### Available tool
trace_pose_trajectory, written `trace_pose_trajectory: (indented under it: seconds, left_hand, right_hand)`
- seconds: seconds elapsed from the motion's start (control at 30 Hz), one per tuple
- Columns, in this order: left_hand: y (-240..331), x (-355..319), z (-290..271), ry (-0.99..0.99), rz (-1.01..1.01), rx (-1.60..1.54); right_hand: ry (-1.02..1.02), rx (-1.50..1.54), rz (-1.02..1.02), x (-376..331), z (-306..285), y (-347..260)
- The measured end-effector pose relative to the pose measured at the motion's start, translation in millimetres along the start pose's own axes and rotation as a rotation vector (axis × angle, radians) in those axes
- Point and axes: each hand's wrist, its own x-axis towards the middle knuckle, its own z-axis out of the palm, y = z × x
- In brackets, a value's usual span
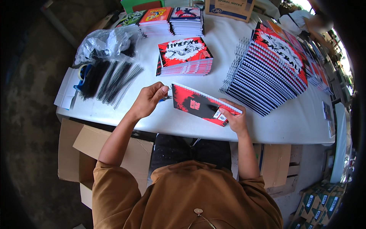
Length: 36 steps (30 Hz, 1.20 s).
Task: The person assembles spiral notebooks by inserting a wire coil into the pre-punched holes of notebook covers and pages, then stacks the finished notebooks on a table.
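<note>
My right hand (234,117) grips a red and black notebook (192,103) by its right end, thumb on the cover. The notebook is tilted above the table's front, with a row of binding holes or coil along its upper edge. My left hand (150,98) is closed in a pinch beside the notebook's left corner; what its fingers hold, if anything, is too small to name. A small blue and dark object shows just below those fingers. Beyond the notebook stands a stack of red, black and white notebooks (187,57).
Black spiral coils (118,82) lie at the left, near a blue tape dispenser (82,76) and a clear plastic bag (106,44). A tall stack of spiral-bound notebooks (267,72) leans at the right. Further notebook stacks (187,23) and a cardboard box (228,9) stand behind. Open cartons (110,145) sit below the table.
</note>
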Motion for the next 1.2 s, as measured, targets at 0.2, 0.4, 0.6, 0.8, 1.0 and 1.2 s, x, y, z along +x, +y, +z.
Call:
trace_pose_trajectory:
  seconds: [0.2,0.4,0.6,0.8,1.0,1.2]
  left_hand:
    - [1.2,0.8,0.2,0.086,-0.057,0.029]
    - [9.6,3.5,-5.1,0.049,-0.105,-0.176]
    - [36.1,6.4,-12.7,0.071,0.383,0.296]
    - [65.0,18.2,-16.0,-0.223,0.235,0.719]
    - [57.8,17.7,-17.8,-0.336,0.387,0.877]
    - [60.6,13.5,-7.6,-0.104,0.530,1.014]
  right_hand:
    - [-0.035,-0.051,-0.071,-0.2,-0.1,-3.8]
    - [-0.132,-0.003,-0.170,1.6,-4.1,-4.4]
    - [-0.058,-0.022,0.037,-9.8,-3.4,-2.7]
    - [-0.020,0.001,0.100,-19.2,-0.1,10.8]
    - [-0.109,-0.090,-0.054,-13.4,5.0,-2.7]
    - [-0.092,-0.182,-0.133,-16.9,3.7,4.8]
